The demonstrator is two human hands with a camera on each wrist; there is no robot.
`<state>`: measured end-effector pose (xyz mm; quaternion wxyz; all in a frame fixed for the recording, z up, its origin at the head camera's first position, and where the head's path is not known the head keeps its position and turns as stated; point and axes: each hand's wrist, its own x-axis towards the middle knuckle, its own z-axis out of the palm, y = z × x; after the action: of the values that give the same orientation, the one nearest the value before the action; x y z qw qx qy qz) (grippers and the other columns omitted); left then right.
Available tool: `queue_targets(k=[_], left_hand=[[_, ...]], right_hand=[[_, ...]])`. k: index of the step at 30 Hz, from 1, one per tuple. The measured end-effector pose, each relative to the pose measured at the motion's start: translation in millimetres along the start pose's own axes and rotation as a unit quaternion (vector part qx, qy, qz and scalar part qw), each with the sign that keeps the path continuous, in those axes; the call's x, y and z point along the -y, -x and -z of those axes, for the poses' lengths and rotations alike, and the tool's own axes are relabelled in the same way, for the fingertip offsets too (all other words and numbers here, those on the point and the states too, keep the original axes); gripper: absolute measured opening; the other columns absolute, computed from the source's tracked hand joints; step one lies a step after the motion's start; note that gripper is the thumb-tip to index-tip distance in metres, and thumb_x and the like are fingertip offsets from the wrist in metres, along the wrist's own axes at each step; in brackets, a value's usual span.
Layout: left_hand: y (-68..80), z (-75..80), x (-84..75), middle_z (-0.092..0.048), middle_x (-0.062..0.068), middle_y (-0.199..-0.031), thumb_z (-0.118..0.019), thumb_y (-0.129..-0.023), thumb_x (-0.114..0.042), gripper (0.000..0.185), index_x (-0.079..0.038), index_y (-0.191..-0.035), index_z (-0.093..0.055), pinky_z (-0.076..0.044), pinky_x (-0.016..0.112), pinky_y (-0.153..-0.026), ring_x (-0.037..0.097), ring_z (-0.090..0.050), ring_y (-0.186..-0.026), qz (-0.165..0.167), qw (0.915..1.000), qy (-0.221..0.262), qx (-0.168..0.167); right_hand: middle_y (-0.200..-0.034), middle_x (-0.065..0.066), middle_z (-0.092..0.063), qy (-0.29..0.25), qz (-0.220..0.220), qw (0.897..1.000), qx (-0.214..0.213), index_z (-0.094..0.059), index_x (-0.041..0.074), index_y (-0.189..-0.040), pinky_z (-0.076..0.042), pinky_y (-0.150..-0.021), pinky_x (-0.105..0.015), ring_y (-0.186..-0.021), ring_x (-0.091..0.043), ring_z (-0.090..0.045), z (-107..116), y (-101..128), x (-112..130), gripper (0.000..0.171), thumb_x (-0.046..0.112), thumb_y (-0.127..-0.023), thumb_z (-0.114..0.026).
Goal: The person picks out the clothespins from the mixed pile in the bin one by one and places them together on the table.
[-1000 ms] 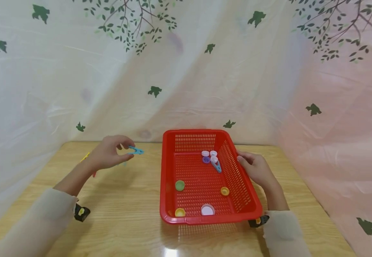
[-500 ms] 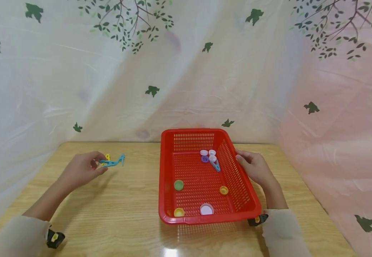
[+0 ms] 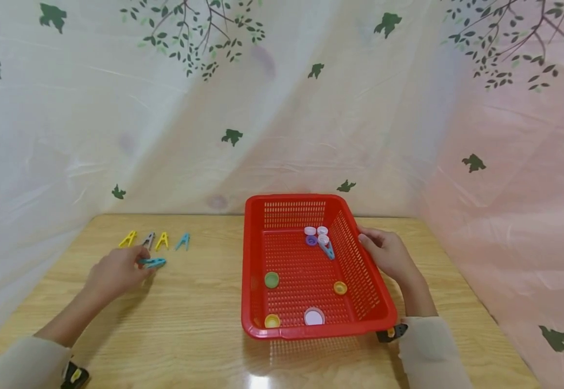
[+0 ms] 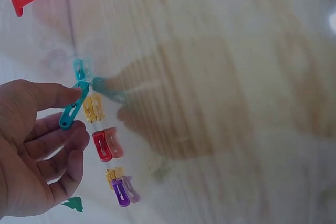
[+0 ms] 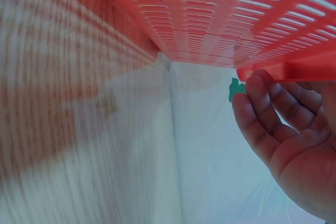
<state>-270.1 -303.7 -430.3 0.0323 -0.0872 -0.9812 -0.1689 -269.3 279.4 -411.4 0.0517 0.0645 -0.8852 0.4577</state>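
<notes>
My left hand (image 3: 140, 264) pinches a teal clothespin (image 3: 154, 263) low over the wooden table (image 3: 199, 324), just in front of a row of clothespins. That row holds a yellow pin (image 3: 127, 239), a grey one (image 3: 148, 239), another yellow (image 3: 162, 240) and a teal one (image 3: 183, 241). In the left wrist view the held pin (image 4: 71, 113) sits between thumb and fingers, next to the row (image 4: 102, 145). My right hand (image 3: 368, 244) grips the right rim of a red basket (image 3: 291, 200), its fingers (image 5: 270, 111) curled under the rim (image 5: 294, 71).
Inside the basket lie several bottle caps: white and purple ones (image 3: 317, 235) at the back with a teal clothespin (image 3: 329, 251), a green cap (image 3: 272, 279), an orange cap (image 3: 340, 288), a yellow cap (image 3: 272, 321) and a white cap (image 3: 313, 316). A leaf-print curtain (image 3: 282, 108) rings the table.
My left hand carried the teal clothespin from mid-air near the basket leftward and down to the table in front of the pin row. The right hand stayed on the basket rim.
</notes>
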Motion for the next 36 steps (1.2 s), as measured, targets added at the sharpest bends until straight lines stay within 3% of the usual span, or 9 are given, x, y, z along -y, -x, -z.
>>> queue_targets(k=[5, 12, 19, 20, 23, 27, 36], left_hand=[[2.2, -0.8, -0.4, -0.057, 0.003, -0.076, -0.077, -0.089, -0.026, 0.023, -0.008, -0.092, -0.062, -0.034, 0.034, -0.049, 0.020, -0.047, -0.063, 0.011, 0.9997, -0.014, 0.014], [0.4, -5.2, -3.7, -0.037, 0.000, -0.065, -0.080, -0.087, -0.039, 0.046, -0.010, -0.074, -0.047, -0.026, 0.031, -0.051, 0.016, -0.036, -0.059, 0.037, 0.9989, -0.019, 0.020], [-3.8, -10.2, -5.3, -0.030, -0.002, -0.061, -0.079, -0.087, -0.044, 0.054, -0.012, -0.065, -0.041, -0.025, 0.031, -0.053, 0.015, -0.030, -0.058, 0.044, 0.9984, -0.019, 0.030], [-4.5, -10.1, -4.9, -0.030, -0.002, -0.060, -0.079, -0.088, -0.044, 0.054, -0.012, -0.064, -0.042, -0.025, 0.032, -0.053, 0.015, -0.030, -0.057, 0.044, 0.9983, -0.017, 0.033], [-6.2, -9.6, -2.3, -0.052, 0.005, -0.065, -0.079, -0.087, -0.044, 0.050, -0.002, -0.072, -0.057, -0.043, 0.038, -0.055, 0.022, -0.049, -0.061, 0.041, 0.9985, -0.009, 0.036], [-6.9, -7.5, 1.2, -0.070, 0.020, -0.092, -0.082, -0.085, -0.043, 0.057, 0.010, -0.099, -0.067, -0.055, 0.052, -0.073, 0.035, -0.066, -0.083, 0.044, 0.9981, 0.015, 0.040], [-7.7, -8.1, 6.4, -0.066, 0.010, -0.081, -0.083, -0.086, -0.040, 0.048, 0.005, -0.091, -0.068, -0.047, 0.037, -0.061, 0.023, -0.055, -0.071, 0.055, 0.9968, 0.044, 0.039]], right_hand=[[-0.126, -0.019, -0.068, 0.000, -0.001, 1.000, 0.002, -0.054, 0.008, -0.148, -0.062, -0.075, -0.037, -0.088, -0.026, -0.073, 0, -1, 0, 0.050, 0.034, -0.105, -0.057], [-0.125, -0.020, -0.068, 0.003, 0.000, 1.000, 0.001, -0.054, 0.007, -0.148, -0.062, -0.075, -0.038, -0.088, -0.027, -0.073, 1, -2, -1, 0.050, 0.034, -0.106, -0.057], [-0.126, -0.020, -0.068, -0.008, -0.004, 1.000, 0.005, -0.054, 0.008, -0.149, -0.062, -0.075, -0.038, -0.090, -0.027, -0.073, 0, -2, -1, 0.052, 0.036, -0.105, -0.057], [-0.126, -0.020, -0.068, -0.008, -0.005, 1.000, 0.005, -0.054, 0.008, -0.149, -0.062, -0.076, -0.038, -0.090, -0.027, -0.073, 0, -2, -1, 0.052, 0.036, -0.105, -0.057], [-0.126, -0.020, -0.068, -0.006, -0.007, 1.000, 0.005, -0.054, 0.007, -0.148, -0.062, -0.076, -0.039, -0.090, -0.027, -0.073, 1, -2, -1, 0.052, 0.036, -0.105, -0.057], [-0.126, -0.021, -0.068, -0.007, -0.008, 1.000, 0.006, -0.054, 0.007, -0.148, -0.062, -0.076, -0.039, -0.090, -0.027, -0.073, 2, -3, -1, 0.051, 0.035, -0.105, -0.057], [-0.125, -0.021, -0.068, -0.003, -0.007, 1.000, 0.006, -0.054, 0.007, -0.148, -0.062, -0.075, -0.038, -0.090, -0.027, -0.073, 2, -3, -1, 0.050, 0.033, -0.106, -0.056]])
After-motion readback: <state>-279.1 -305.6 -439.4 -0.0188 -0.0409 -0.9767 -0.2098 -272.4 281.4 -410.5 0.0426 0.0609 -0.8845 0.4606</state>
